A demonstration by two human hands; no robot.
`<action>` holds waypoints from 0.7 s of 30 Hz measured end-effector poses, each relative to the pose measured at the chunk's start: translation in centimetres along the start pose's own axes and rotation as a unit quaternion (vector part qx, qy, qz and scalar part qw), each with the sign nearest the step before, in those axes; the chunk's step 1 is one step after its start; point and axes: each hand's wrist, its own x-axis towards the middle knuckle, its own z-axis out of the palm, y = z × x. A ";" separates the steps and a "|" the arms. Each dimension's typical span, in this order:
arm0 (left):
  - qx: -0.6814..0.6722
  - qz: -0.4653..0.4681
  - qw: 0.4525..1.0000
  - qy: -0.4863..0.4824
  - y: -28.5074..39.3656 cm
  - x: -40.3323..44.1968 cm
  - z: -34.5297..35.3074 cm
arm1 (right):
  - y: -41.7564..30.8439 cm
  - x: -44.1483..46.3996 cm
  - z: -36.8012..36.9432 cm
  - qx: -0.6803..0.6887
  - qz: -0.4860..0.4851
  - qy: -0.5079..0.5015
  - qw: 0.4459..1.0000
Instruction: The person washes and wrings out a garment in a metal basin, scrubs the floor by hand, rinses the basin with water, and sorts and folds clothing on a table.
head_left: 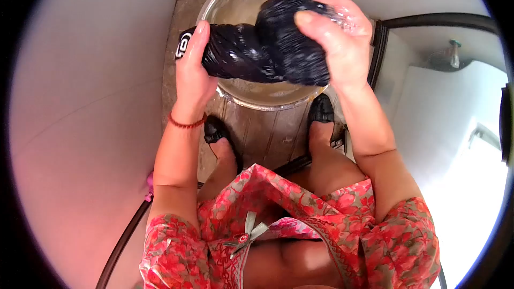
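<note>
A wet black cloth garment (267,43), bunched and twisted, is stretched between my two hands. My left hand (194,64) grips its left end, where a white printed mark shows beside my thumb. My right hand (342,32) is closed around the thicker, bundled right end, with water and some foam glistening on the fingers. Below the cloth stands a wide round metal basin (257,101) with cloudy liquid in it. The garment hides the middle of the basin; its kind of clothing cannot be made out.
The basin rests on a brown plank-patterned floor (262,134), between pale walls (91,75). My feet in black shoes (215,129) are just in front of it. A dark frame (380,56) and a white surface with a metal fitting (454,56) are on the right.
</note>
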 end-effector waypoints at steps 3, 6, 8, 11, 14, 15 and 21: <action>-0.470 -0.306 0.825 0.067 -0.1 0.5 1.3 | 0.5 -0.6 1.0 -0.252 -0.247 -0.111 0.929; -0.454 -0.377 0.807 -0.013 -1.0 0.5 1.2 | 1.3 -1.5 2.8 -0.315 -0.378 -0.135 0.860; -0.406 -0.387 0.828 -0.015 0.2 0.6 1.4 | 0.9 -2.9 3.6 -0.357 -0.397 -0.178 0.827; -0.406 -0.355 0.829 -0.151 -1.8 1.5 0.2 | 2.1 -4.3 5.5 -0.380 -0.445 -0.172 0.792; -0.363 -0.302 0.837 -0.276 -2.2 3.0 0.3 | 2.6 -5.6 6.0 -0.403 -0.465 -0.244 0.750; -0.150 -0.110 0.961 -0.207 2.0 0.7 1.4 | 2.0 -6.0 5.7 -0.420 -0.470 -0.292 0.720; -0.114 -0.216 0.901 -0.358 -5.5 2.1 1.6 | 7.5 -7.2 6.2 -0.442 -0.478 -0.308 0.694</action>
